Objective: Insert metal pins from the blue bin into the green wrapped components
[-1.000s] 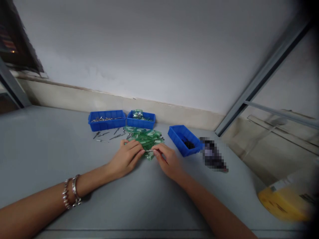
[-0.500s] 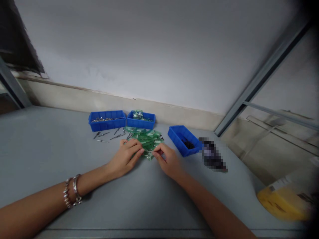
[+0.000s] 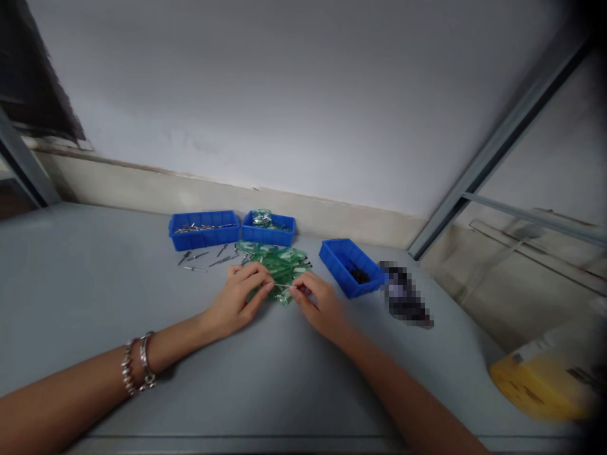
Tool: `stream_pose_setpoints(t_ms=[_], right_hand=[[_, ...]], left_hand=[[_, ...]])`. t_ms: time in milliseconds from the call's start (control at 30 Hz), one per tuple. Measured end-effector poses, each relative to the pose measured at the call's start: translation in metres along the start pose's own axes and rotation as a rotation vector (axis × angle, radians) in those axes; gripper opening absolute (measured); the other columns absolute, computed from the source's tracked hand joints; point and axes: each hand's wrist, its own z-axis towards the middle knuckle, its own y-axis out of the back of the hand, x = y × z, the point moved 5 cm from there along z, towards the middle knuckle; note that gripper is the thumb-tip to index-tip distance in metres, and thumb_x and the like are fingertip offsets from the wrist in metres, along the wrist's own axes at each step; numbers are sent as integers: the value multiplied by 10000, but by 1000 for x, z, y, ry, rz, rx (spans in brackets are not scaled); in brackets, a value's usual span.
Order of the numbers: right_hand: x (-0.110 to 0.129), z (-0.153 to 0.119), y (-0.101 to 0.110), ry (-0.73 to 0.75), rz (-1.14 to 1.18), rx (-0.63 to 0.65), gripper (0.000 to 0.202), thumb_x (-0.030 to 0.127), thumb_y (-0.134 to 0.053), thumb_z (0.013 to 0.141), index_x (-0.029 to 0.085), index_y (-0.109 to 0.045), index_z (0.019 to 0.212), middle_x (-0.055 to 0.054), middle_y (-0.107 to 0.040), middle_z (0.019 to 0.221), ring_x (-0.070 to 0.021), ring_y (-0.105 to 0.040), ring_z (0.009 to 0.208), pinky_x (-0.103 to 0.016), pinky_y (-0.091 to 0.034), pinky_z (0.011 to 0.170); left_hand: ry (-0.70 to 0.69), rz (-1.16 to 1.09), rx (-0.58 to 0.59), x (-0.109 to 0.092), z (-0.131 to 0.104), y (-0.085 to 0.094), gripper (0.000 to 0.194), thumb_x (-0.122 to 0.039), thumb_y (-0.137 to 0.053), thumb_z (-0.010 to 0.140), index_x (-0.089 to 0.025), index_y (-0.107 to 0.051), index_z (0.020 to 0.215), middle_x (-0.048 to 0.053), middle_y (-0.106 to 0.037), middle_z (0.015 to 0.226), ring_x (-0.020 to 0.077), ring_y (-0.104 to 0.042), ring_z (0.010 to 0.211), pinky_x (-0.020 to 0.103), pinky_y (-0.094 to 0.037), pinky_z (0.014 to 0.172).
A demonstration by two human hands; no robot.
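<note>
A thin metal rod (image 3: 283, 285) spans the gap between my two hands, just in front of a green plastic heap. My left hand (image 3: 241, 297) pinches its left end between thumb and fingers. At the other end, the thumb and fingertips of my right hand (image 3: 318, 302) are closed on it; what else they may hold is hidden. Beyond my hands lie the green plastic bags (image 3: 279, 260), with small metal parts among them. Several slim metal pins (image 3: 196, 255) are scattered on the table left of the bags.
Along the wall, one blue bin (image 3: 205, 237) holds metal pins and another blue bin (image 3: 269, 236) holds green bags. A third blue bin (image 3: 348, 287), at right, contains dark small parts. Beyond it are a blurred-out item (image 3: 406, 296) and a yellow container (image 3: 535, 388).
Almost nothing differs. My fingers have shifted very slightly on the rod, and a bit more of it shows between my hands.
</note>
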Motion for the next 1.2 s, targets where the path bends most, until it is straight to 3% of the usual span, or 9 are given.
stream_pose_setpoints(t_ms=[200,400,667,933,1200], right_hand=[[2,0,2,0,-7,-5,210,237,-452,914,209,-487,709,7,-500,684,-131,-487,683,-261,-383,645],[1,0,2,15,10,-25,150,233,-503,895,207,-518,748,5,-515,700,-133,-506,693,-262,-402,647],[3,1,2,2,-16,-1,172,243,-479,912,201,-540,757,-6,-533,727,-136,-515,719,-267,-409,661],[1,0,4,38,-8,-54,121,213,-512,890,200,-559,779,-14,-525,751,-139,-526,723,-268,-426,660],[2,0,3,1,-7,-14,154,258,-490,911,195,-569,794,-16,-530,782,-129,-520,727,-270,-427,674]], left_hand=[[8,21,8,1,-1,-1,252,-271,-368,978,-174,-582,889,54,-584,898,175,-520,841,329,-318,735],[5,30,31,2,-1,-3,337,-300,-329,992,-169,-572,801,49,-577,886,174,-517,829,337,-308,736],[-8,6,-29,0,-1,1,227,-250,-380,973,-173,-556,851,44,-582,885,171,-534,828,334,-310,724],[45,22,61,4,-1,-5,298,-296,-339,990,-173,-562,835,49,-572,913,184,-517,858,342,-301,740],[4,26,9,0,-1,-1,317,-281,-328,991,-168,-562,809,48,-573,887,175,-518,831,326,-321,724]])
